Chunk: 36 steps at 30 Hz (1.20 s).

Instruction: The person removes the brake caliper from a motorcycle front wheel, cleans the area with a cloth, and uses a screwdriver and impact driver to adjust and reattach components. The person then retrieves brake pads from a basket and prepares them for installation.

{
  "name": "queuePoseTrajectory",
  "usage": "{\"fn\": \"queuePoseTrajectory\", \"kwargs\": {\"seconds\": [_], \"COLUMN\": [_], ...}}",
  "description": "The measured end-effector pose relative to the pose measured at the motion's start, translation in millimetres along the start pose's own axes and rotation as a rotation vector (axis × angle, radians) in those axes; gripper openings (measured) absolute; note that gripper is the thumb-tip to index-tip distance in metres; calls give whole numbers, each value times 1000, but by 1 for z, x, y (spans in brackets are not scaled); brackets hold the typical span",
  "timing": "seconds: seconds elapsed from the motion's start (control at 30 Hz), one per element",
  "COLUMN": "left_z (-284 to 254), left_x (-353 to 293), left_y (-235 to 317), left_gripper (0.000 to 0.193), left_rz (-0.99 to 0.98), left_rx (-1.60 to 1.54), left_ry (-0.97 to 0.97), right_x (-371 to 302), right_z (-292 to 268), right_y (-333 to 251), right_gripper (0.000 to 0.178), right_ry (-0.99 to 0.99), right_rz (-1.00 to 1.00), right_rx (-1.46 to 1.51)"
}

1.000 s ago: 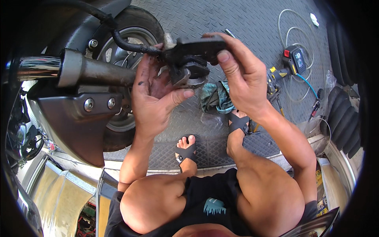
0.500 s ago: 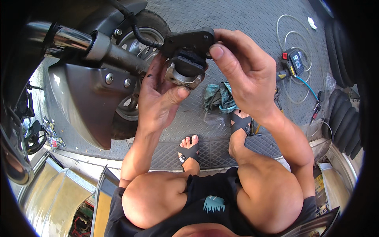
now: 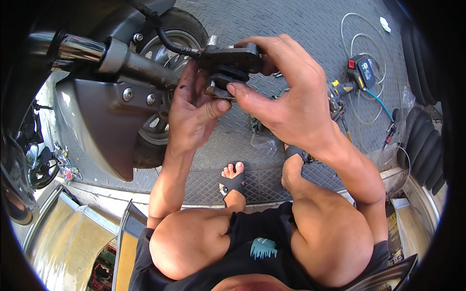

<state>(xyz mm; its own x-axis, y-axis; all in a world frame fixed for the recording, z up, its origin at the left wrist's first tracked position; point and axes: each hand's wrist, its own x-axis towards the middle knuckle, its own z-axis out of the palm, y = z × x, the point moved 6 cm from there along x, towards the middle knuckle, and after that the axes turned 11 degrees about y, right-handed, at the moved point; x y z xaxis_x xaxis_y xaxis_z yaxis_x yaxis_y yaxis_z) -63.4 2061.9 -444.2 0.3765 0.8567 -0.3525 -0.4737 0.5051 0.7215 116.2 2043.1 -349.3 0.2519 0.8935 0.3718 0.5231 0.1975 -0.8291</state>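
Observation:
A black brake caliper with silvery metal parts is held up between my hands, in front of a scooter's front wheel. My left hand grips it from the left and below, its thumb on the lower metal edge and dark grime on the fingers. From the right my right hand clasps it, fingers over the far side and thumb pressed on the lower near part by the brake pads. A black brake hose runs into the caliper's left end. The inner side of the caliper is partly hidden by my fingers.
Left of my hands are the fork leg and dark mudguard. On the textured floor to the right lie a cordless tool with its battery and a coiled clear hose. A greenish rag is partly hidden.
The caliper has tilted, showing its top edge and a metal stub. My right thumb has moved down and left from its upper corner onto the lower pad area.

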Motion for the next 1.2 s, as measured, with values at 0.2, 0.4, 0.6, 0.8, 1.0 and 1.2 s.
{"fn": "queuePoseTrajectory", "kwargs": {"seconds": [0.2,0.4,0.6,0.8,1.0,1.2], "left_z": [3,-1,-1,6,5,12], "left_x": [5,8,6,0,-4,-10], "left_y": [-5,-7,7,16,20,25], "left_gripper": [102,101,100,95,92,90], "left_rz": [32,58,140,183,188,160], "left_rx": [-19,30,193,243,287,235], "left_ry": [3,26,116,186,162,141], "right_x": [-3,-8,-8,-5,-18,-25], "right_z": [0,1,9,13,16,9], "right_y": [9,17,54,52,50,36], "right_gripper": [45,43,47,40,46,49], "right_ry": [7,5,-169,-241,-220,-112], "right_rz": [21,41,600,688,696,658], "right_rx": [30,56,335,485,499,440]}}
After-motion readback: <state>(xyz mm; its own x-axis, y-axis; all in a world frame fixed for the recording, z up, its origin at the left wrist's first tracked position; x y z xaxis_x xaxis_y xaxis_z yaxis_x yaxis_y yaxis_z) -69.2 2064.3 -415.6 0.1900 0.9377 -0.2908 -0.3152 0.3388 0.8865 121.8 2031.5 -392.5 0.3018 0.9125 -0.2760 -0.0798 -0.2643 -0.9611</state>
